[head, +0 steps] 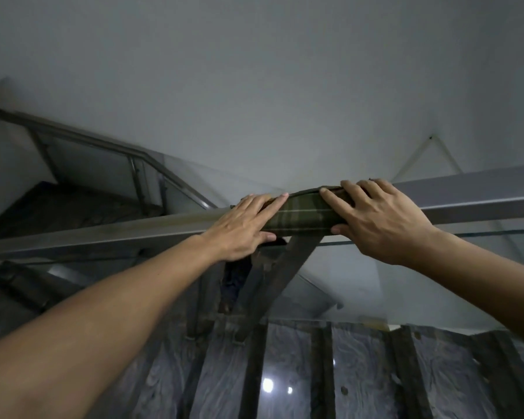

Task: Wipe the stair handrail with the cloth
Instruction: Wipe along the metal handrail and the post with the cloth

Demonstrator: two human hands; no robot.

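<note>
A flat metal handrail (103, 232) runs across the view from lower left to upper right. A green plaid cloth (300, 214) is wrapped over its top and front face near the middle. My left hand (242, 228) presses the cloth's left end onto the rail, fingers flat on top and thumb under the front edge. On the cloth's right end lies my right hand (378, 219), fingers spread over the top and thumb against the rail's lower edge. Both hands pin the cloth to the rail.
Under the cloth a slanted metal post (273, 285) supports the rail, with glass panels (375, 282) below. A second handrail (82, 137) climbs along dark steps at the left. Grey walls fill the top. Patterned stair risers (357, 370) lie below.
</note>
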